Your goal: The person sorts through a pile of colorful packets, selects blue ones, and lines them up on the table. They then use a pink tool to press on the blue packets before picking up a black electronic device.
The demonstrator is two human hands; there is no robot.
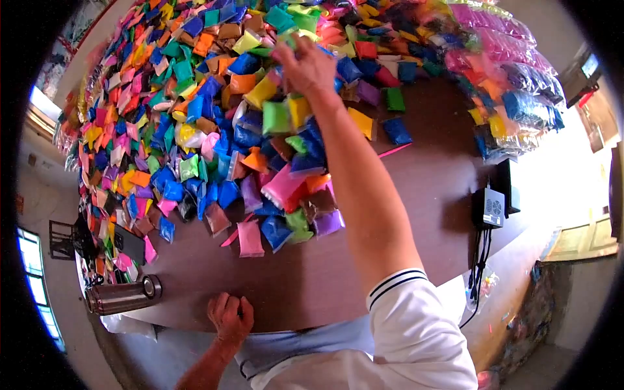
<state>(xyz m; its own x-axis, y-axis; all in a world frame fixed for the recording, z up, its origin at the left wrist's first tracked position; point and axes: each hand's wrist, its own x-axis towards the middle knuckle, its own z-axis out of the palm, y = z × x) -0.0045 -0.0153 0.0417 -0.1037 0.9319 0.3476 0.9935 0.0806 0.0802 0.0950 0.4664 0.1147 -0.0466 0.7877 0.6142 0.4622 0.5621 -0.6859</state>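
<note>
My right hand [307, 68] is stretched far over a big heap of small coloured packets [195, 110], fingers bent down among them and smeared by motion. Around its fingertips are green and yellow packets; whether it grips one I cannot tell. Below that wrist, a light green packet [276, 118] and a yellow packet [299, 112] lie on top of the heap. My left hand [231, 317] rests closed at the near edge of the brown table [292, 286], away from the packets. A pink packet [250, 239] lies at the heap's near edge.
A steel flask [123, 296] lies on its side at the left, with a dark phone [129, 244] behind it. Stacked clear bags of packets [513, 84] line the right back. A small boxed device [489, 208] with black cables [480, 260] sits at the right edge.
</note>
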